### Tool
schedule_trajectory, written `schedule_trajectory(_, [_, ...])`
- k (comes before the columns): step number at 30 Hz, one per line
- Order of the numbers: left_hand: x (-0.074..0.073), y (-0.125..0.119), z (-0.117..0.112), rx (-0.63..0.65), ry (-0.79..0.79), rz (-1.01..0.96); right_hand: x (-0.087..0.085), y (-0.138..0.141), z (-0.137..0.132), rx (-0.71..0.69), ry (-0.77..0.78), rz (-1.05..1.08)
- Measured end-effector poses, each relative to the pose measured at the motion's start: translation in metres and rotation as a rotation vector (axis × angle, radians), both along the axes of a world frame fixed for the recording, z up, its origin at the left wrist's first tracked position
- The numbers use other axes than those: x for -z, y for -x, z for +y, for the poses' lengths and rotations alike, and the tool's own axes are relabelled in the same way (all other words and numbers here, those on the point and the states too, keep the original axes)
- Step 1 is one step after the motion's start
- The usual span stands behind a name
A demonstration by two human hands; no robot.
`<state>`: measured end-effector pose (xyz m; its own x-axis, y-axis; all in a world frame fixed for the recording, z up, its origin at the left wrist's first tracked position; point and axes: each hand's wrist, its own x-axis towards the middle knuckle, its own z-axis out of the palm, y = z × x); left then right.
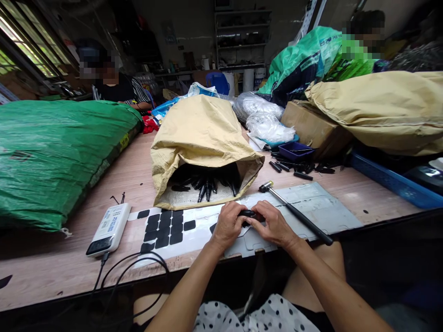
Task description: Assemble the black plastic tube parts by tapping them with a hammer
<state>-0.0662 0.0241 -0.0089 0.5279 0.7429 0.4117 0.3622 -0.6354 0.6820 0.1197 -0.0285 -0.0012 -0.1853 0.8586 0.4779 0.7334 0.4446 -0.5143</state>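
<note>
Between my left hand [225,223] and my right hand [273,223] is a short black tube-shaped piece [247,213], gripped by the fingers of both. Fingers cover much of it, so its exact kind does not show. Both hands rest low over a grey board [321,207] near the table's front edge. Under and beside them lies a white sheet [194,244] with rows of black rounded-square stickers [165,226]. A small hammer [297,214] with a black handle lies to the right of my right hand. Beyond my hands, a beige sack [204,133] opens toward me, with black pen-like pieces [207,188] inside.
A white power bank [109,230] with a black cable sits left. A large green sack [58,157] bulges at far left. Loose black pieces [302,175], a purple tray [296,151], a cardboard box [311,129] and a blue tray [391,180] stand right. Two people are behind.
</note>
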Motion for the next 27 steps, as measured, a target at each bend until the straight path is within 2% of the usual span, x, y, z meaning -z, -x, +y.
schedule_trajectory(10, [0.0031,-0.0007,-0.0013,0.032,-0.112,0.142,0.0062,0.0004,0.0041,0.025,-0.007,-0.099])
schedule_trajectory(16, [0.0048,-0.0009,-0.0019,0.062,-0.159,0.144,0.0027,0.0007,0.0033,-0.045,-0.018,-0.123])
schedule_trajectory(19, [0.0035,-0.0005,-0.0027,0.059,-0.139,0.105,0.0015,0.0012,0.0024,-0.054,-0.029,-0.100])
schedule_trajectory(24, [-0.0002,-0.0003,-0.0019,-0.013,-0.048,-0.065,-0.0007,0.0021,0.0007,-0.006,0.021,-0.003])
schedule_trajectory(27, [-0.0012,-0.0010,-0.0011,-0.033,-0.031,-0.080,-0.0009,0.0024,0.0001,0.005,0.046,-0.020])
